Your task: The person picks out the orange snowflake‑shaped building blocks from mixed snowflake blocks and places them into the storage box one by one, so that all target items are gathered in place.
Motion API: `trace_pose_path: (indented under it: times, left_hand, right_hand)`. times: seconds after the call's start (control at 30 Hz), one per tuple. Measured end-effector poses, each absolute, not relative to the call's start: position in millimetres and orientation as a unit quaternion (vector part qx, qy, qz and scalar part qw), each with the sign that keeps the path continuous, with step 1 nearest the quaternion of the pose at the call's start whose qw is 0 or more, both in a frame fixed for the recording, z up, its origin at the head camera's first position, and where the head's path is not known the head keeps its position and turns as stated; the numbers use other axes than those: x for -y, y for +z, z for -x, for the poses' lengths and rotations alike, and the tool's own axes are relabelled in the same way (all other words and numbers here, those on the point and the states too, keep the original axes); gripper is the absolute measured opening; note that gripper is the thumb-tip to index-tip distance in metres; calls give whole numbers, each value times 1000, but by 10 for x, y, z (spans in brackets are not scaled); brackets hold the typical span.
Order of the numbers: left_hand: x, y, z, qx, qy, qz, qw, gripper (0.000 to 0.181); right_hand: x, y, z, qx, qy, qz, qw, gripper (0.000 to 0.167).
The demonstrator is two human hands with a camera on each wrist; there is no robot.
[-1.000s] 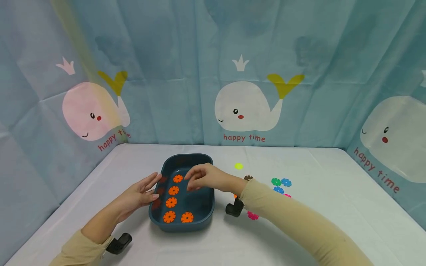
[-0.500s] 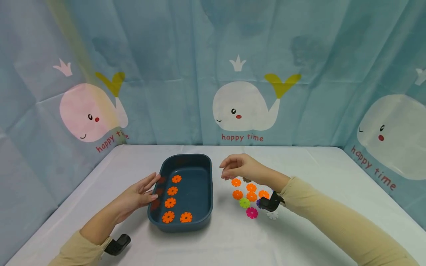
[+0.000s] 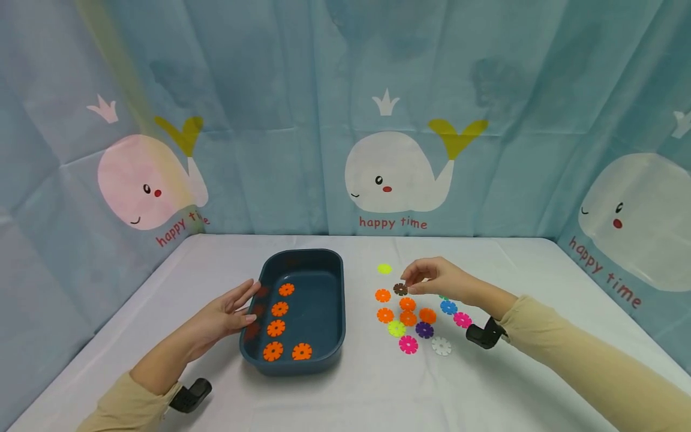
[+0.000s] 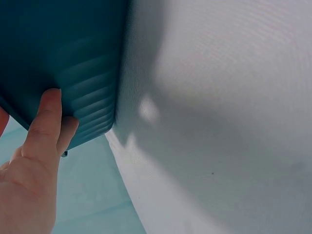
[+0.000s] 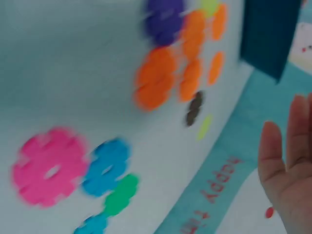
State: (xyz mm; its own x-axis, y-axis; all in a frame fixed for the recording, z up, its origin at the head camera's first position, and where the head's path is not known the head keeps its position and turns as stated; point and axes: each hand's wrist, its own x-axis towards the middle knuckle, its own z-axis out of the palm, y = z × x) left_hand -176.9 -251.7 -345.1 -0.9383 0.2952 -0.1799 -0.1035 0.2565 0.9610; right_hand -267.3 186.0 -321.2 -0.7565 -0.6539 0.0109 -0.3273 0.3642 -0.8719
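A dark blue rectangular basin (image 3: 320,297) holds several orange snowflake discs (image 3: 279,309), mostly in a column along its left side. My left hand (image 3: 224,315) rests its extended fingers against the basin's left side. In the left wrist view, fingertips (image 4: 51,100) touch the ribbed outer wall. Over the loose discs on the right hovers my right hand (image 3: 445,281), fingers bent, with no disc seen in it. Closest to its fingertips is a brown snowflake disc (image 3: 400,289). The right wrist view shows part of that hand (image 5: 292,180) apart from the discs.
Right of the basin, several loose orange discs (image 3: 407,318) lie on the white tablecloth (image 3: 378,396). Yellow (image 3: 384,269), lime (image 3: 396,328), purple (image 3: 424,330), pink (image 3: 408,344), white (image 3: 441,346) and blue (image 3: 448,307) discs lie around them. A whale-print curtain (image 3: 302,150) hangs behind.
My right hand has moved right, from above the basin to beside the brown disc. The left hand keeps its place on the basin. The discs in the basin look the same.
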Motion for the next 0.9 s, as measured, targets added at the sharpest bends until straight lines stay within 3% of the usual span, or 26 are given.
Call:
trace_pose_path:
  times: [0.43, 0.9]
  left_hand:
    - [2514, -3445, 1763, -776, 606, -61, 161, 82]
    - [2509, -3452, 1766, -775, 607, -68, 164, 83]
  right_hand:
    - [-2255, -3473, 2876, -852, -333, 350, 202, 26]
    - [-2293, -3675, 2985, -875, -228, 369, 214, 29]
